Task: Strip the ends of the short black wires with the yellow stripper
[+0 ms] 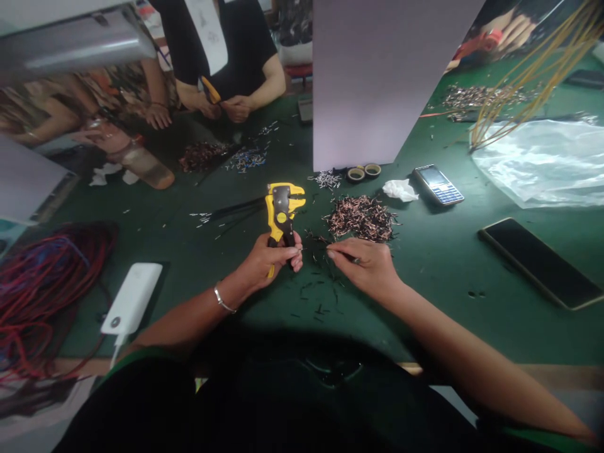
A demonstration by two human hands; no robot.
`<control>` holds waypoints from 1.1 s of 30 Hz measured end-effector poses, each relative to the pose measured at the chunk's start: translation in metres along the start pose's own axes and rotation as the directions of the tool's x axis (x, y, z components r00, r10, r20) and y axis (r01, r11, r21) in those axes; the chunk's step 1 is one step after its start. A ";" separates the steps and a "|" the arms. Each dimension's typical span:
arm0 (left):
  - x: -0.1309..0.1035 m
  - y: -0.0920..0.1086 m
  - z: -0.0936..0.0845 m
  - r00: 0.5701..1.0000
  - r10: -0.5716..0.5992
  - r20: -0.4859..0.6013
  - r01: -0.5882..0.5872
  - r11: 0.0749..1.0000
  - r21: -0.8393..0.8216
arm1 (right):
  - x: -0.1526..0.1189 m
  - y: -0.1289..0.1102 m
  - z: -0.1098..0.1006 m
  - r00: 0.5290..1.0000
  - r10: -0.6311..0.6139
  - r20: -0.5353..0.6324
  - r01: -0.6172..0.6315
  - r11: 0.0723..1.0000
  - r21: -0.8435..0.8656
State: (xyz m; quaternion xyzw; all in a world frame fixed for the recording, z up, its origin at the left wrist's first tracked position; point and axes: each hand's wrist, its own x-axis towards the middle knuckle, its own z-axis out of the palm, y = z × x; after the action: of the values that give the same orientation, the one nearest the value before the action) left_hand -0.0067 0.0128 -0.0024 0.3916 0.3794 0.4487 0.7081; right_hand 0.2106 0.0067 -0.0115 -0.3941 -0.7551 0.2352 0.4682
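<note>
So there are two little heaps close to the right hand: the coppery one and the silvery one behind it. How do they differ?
Colour: the coppery heap mixes copper and black, while the silvery heap is pale and metallic.
Size: the coppery heap spreads much wider than the silvery heap.
Place: the coppery heap lies just beyond the right hand; the silvery heap sits near the pale panel.
Both are loose, small pieces on the green tabletop.

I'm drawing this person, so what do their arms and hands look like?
The left hand and right hand wear no gloves. A shiny silver bracelet circles the left wrist; the right shows none. Dark sleeves with green edges leave both forearms uncovered.
</note>
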 end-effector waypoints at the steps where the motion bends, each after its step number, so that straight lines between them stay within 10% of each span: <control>1: 0.000 0.000 0.000 1.000 0.010 -0.003 -0.010 1.000 0.003 | 0.000 0.001 0.000 1.000 0.012 0.014 -0.012 1.000 -0.001; 13: 0.000 0.002 -0.003 0.997 0.032 0.065 -0.035 0.998 0.045 | 0.006 0.013 -0.014 0.967 0.226 -0.122 -0.233 0.971 -0.047; 33: -0.005 0.002 0.002 0.953 -0.098 0.287 0.081 0.994 0.071 | 0.001 -0.007 -0.010 0.970 -0.097 -0.223 0.029 0.956 -0.292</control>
State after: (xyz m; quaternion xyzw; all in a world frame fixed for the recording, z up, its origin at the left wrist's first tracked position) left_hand -0.0070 0.0080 0.0011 0.4562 0.3020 0.3427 0.7637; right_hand 0.2162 0.0037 -0.0013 -0.4583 -0.7328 0.0601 0.4993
